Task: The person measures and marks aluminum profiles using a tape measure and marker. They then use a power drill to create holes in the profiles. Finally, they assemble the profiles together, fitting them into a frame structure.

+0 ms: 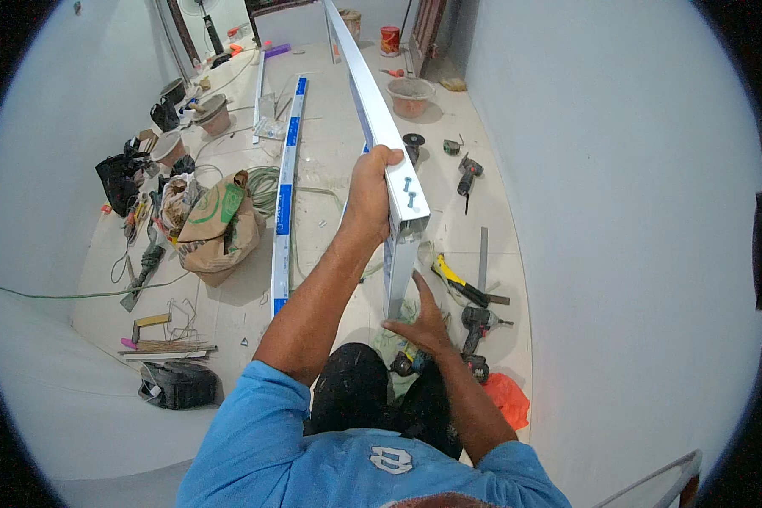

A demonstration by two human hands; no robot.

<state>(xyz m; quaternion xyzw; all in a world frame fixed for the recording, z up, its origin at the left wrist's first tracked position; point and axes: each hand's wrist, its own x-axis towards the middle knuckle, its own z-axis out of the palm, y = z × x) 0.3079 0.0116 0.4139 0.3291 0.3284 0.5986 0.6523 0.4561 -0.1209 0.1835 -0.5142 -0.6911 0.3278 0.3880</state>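
A long white metal profile (368,93) runs away from me, raised above the floor. My left hand (370,193) is closed round it near its near end, thumb on top. Two small bluish screws or fittings (410,192) show on the top face beside that hand. Below the profile's hollow end hangs a shorter white metal piece (400,275); how the two join is hard to see. My right hand (427,322) is around this piece's lower part, thumb at the bottom corner and fingers along the right edge.
Right of me lie a yellow-and-black hand tool (457,279), an impact driver (477,326), a drill (469,173) and an orange-red bag (508,400). Left are a blue-taped white profile (286,195), a brown sack (220,233), coiled hose (264,188) and several buckets. A wall (618,212) rises at right.
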